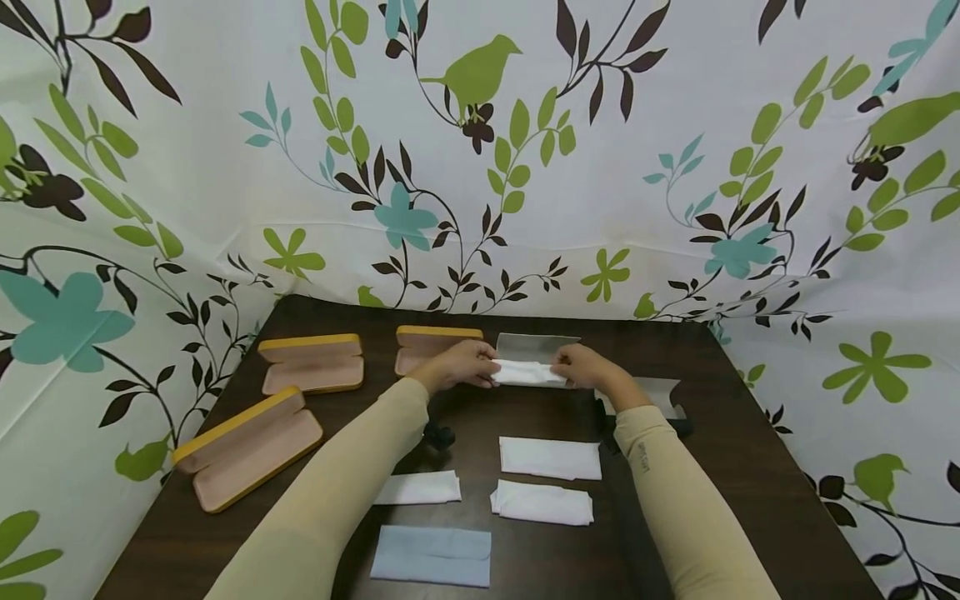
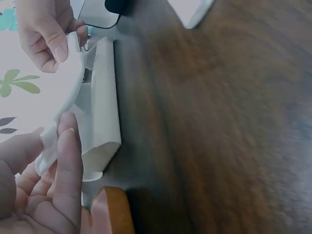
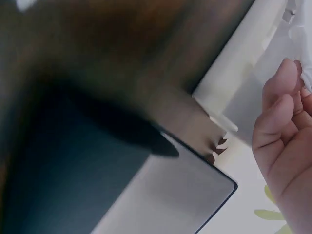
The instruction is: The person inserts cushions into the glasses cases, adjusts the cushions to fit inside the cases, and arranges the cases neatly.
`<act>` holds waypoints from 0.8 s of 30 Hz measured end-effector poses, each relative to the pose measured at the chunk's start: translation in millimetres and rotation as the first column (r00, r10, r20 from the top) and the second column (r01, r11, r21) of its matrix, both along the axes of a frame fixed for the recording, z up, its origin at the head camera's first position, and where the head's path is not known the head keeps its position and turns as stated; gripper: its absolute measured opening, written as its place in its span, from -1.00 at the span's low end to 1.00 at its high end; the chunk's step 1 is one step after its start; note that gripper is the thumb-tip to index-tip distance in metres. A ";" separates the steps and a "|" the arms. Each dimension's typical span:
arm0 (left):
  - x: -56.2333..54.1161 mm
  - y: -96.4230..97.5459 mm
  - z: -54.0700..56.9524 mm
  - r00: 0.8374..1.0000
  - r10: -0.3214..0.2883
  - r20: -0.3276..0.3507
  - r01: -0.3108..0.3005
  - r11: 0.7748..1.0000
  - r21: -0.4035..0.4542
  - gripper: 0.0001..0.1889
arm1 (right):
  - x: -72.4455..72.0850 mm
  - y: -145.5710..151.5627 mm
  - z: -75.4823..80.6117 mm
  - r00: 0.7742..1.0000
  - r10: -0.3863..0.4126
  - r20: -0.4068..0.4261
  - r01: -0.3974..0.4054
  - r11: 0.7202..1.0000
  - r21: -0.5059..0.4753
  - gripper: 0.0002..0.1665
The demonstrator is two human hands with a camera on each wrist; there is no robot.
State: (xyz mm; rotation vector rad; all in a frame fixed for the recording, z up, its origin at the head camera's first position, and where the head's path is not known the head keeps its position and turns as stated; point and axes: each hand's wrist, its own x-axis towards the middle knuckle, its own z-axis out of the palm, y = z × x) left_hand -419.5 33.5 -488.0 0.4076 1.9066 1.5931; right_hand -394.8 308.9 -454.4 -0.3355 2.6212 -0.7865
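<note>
A folded white cloth [image 1: 521, 372] is stretched between both hands, over an open pale case [image 1: 536, 345] whose lid stands up behind it. My left hand [image 1: 463, 364] pinches the cloth's left end between thumb and fingers. At the other end, the right hand [image 1: 588, 367] grips it by the edge. In the left wrist view the cloth [image 2: 73, 90] bows slightly beside the case's cream wall [image 2: 105, 92], with the left fingers [image 2: 68, 170] nearest. The right wrist view catches the right hand's fingers [image 3: 280, 107] at the cloth's edge, close to the case [image 3: 234, 63].
Open yellow-edged cases with pink insides stand at left [image 1: 311, 364], front left [image 1: 247, 450] and behind the left hand [image 1: 431, 337]. A dark-edged open case [image 1: 660, 396] is beside the right forearm. Nearer are folded white cloths [image 1: 551, 458] and a blue-grey folded piece [image 1: 431, 556].
</note>
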 end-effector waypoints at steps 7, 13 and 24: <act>-6.9 13.4 1.5 0.996 0.080 0.031 -0.081 0.996 0.031 -0.72 | -10.6 11.0 4.9 1.000 -0.007 -0.017 0.008 1.000 0.012 -0.82; -4.9 22.5 -2.6 0.987 0.155 0.038 -0.157 0.987 0.032 -0.73 | -11.9 14.2 -5.9 0.998 -0.052 -0.022 0.052 0.999 -0.007 -0.86; -2.0 44.9 8.6 0.929 0.082 -0.361 -0.211 0.919 -0.333 -0.70 | -16.2 11.4 -14.5 0.974 -0.121 -0.189 0.152 0.976 0.158 -0.73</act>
